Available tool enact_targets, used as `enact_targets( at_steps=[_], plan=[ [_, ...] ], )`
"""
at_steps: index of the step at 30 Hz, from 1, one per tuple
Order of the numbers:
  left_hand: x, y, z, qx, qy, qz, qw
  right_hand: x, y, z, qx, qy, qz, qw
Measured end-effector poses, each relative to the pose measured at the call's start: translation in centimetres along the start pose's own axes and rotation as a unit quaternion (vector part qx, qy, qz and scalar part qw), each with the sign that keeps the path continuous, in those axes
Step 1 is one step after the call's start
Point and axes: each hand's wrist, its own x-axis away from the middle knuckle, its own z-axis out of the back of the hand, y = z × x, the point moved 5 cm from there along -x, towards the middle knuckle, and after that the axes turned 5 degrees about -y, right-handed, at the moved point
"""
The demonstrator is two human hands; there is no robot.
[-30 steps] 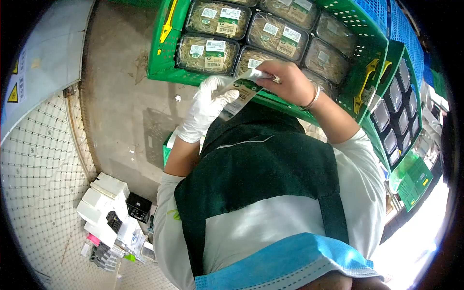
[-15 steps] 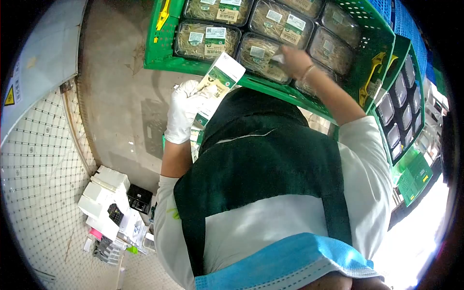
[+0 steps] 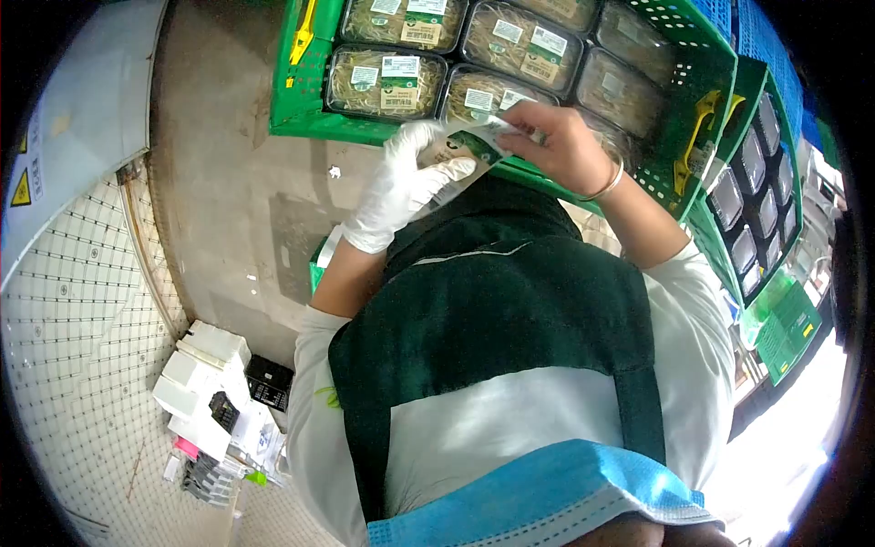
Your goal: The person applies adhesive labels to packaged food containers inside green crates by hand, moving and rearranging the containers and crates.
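Observation:
My left hand (image 3: pixel 401 187), in a white glove, is closed round a stack of green, white and beige printed labels (image 3: pixel 465 150). My right hand (image 3: pixel 570 150), bare with a bracelet at the wrist, pinches the far end of the labels. Both hands are in front of my dark apron, at the near rim of a green crate (image 3: pixel 365 130). In the crate sit several clear-lidded black trays of pale, stringy sprouts. The front-left tray (image 3: pixel 344 91) bears white and green-beige labels. Another labelled tray (image 3: pixel 456 108) lies just beyond my hands, partly hidden. The right-hand tray (image 3: pixel 615 91) shows one small label.
To the right stands another green crate (image 3: pixel 706 223) with several empty-looking black-and-clear trays (image 3: pixel 727 201). A white machine (image 3: pixel 196 387) and a black box (image 3: pixel 269 381) are at lower left. Bits of white paper (image 3: pixel 334 171) lie on the grey floor. Blue crates (image 3: pixel 775 55) rise behind.
My right hand has come back from the front middle tray to the labels. My left hand has moved up and right with them, now tilted. A second white label shows on that tray.

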Motion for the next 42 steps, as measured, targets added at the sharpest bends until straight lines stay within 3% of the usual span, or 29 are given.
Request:
enact_targets(
  at_steps=[1,3,5,7,9,11,13,15,17,19,20,21,22,24,25,26,29,31,33,35,37,39,40,41,42],
  plan=[
    [-0.8,3.3,-0.5,0.059,0.078,-0.150,0.984,0.4,0.3,-0.5,-0.007,-0.013,-0.021,1.000],
    [-1.4,2.0,-1.9,0.234,0.049,-0.008,0.971,1.1,0.4,-0.9,-0.001,0.007,-0.038,0.999],
    [-1.6,3.2,-1.8,0.044,0.073,0.058,0.995,2.2,0.8,0.2,0.039,0.024,-0.067,0.997],
    [-1.6,2.8,-2.8,-0.100,0.030,0.053,0.993,3.6,3.1,3.9,0.112,0.147,-0.042,0.982],
    [-0.9,1.8,-3.3,0.106,-0.004,0.005,0.994,6.6,8.9,11.0,0.211,0.263,-0.189,0.922],
    [0.0,0.3,-2.6,0.232,-0.012,0.115,0.966,9.3,12.2,12.5,0.416,0.078,-0.262,0.867],
    [0.3,0.1,-2.2,0.244,-0.012,0.154,0.957,11.4,16.0,9.0,0.358,-0.146,-0.457,0.801],
    [0.4,-0.3,-1.2,0.080,0.012,0.007,0.997,13.3,22.5,5.5,0.435,-0.219,-0.414,0.769],
    [0.5,0.4,-1.1,0.118,0.015,0.012,0.993,12.9,23.8,4.4,0.427,-0.169,-0.432,0.776],
    [0.8,-1.3,-1.1,0.181,-0.051,0.171,0.967,12.2,22.9,4.6,0.406,-0.134,-0.443,0.788],
    [0.9,-2.2,-1.2,0.210,-0.066,0.188,0.957,12.0,21.3,5.1,0.421,-0.146,-0.467,0.764],
    [0.7,-1.9,-1.3,0.210,-0.066,0.190,0.957,11.8,19.9,5.4,0.434,-0.158,-0.491,0.739],
    [0.1,-0.5,-1.8,0.267,-0.059,0.123,0.954,11.3,18.7,6.0,0.463,-0.093,-0.463,0.750],
    [-0.9,0.7,-2.7,0.309,-0.072,0.031,0.948,9.2,14.0,5.6,0.309,-0.018,-0.368,0.877],
    [-1.1,1.6,-3.2,0.338,-0.063,0.029,0.938,7.8,9.9,4.4,0.073,0.028,-0.257,0.963],
    [-1.2,1.9,-3.9,0.336,-0.049,0.016,0.940,6.4,6.8,2.9,-0.115,0.038,-0.142,0.982],
    [-1.6,1.8,-3.9,0.307,-0.047,0.014,0.951,3.8,1.5,0.8,0.009,0.019,-0.040,0.999],
    [-1.9,1.7,-3.8,0.281,-0.060,0.030,0.957,3.0,1.3,0.3,-0.029,0.019,-0.052,0.998],
    [-2.2,2.2,-3.3,0.177,0.009,0.015,0.984,3.0,0.9,-0.1,-0.026,0.063,-0.065,0.996],
    [-2.5,3.6,-3.8,0.201,0.057,-0.003,0.978,3.5,1.0,0.3,-0.039,0.108,-0.100,0.988],
    [-2.4,3.3,-4.7,0.069,0.013,0.112,0.991,4.3,2.3,2.1,0.029,0.150,-0.066,0.986],
    [-2.5,4.0,-5.2,-0.007,-0.028,0.070,0.997,5.7,6.3,8.5,0.106,0.238,-0.147,0.954],
    [-2.3,2.7,-5.0,0.073,-0.010,0.049,0.996,6.7,9.8,12.2,0.238,0.250,-0.223,0.912],
    [-2.0,1.4,-4.5,0.152,0.008,0.027,0.988,7.8,12.2,15.5,0.365,0.243,-0.305,0.846],
    [-1.9,1.6,-3.9,0.175,-0.012,0.076,0.982,8.7,15.8,17.1,0.426,0.154,-0.345,0.822]
  ],
)
